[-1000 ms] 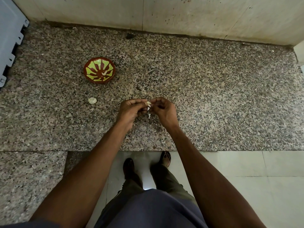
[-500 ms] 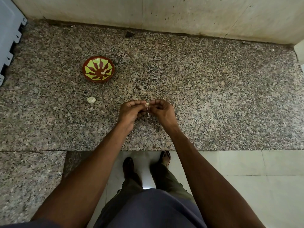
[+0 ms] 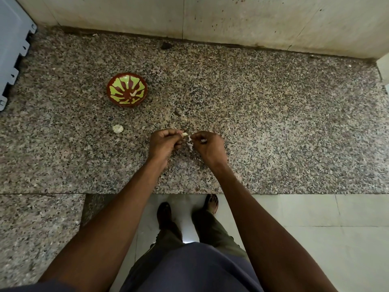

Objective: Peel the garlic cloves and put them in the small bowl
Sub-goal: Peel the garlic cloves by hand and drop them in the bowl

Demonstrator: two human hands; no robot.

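Observation:
My left hand (image 3: 163, 143) pinches a pale garlic clove (image 3: 184, 134) above the granite counter (image 3: 273, 127). Just right of it, my right hand (image 3: 209, 145) pinches a strip of papery skin (image 3: 189, 140) that hangs off the clove. The small red bowl (image 3: 126, 89) with a green pattern stands to the upper left of my hands, with a white peeled clove (image 3: 133, 93) inside. A whitish piece of garlic (image 3: 117, 128) lies on the counter below the bowl, left of my left hand.
Bits of peel lie scattered on the counter around my hands. A grey plastic rack (image 3: 12, 49) stands at the far left edge. A tiled wall (image 3: 210, 17) runs along the back. The counter's front edge is close to my body, with the floor and my feet below.
My hands have drawn slightly apart. A strip of skin now stretches from the clove towards my right hand.

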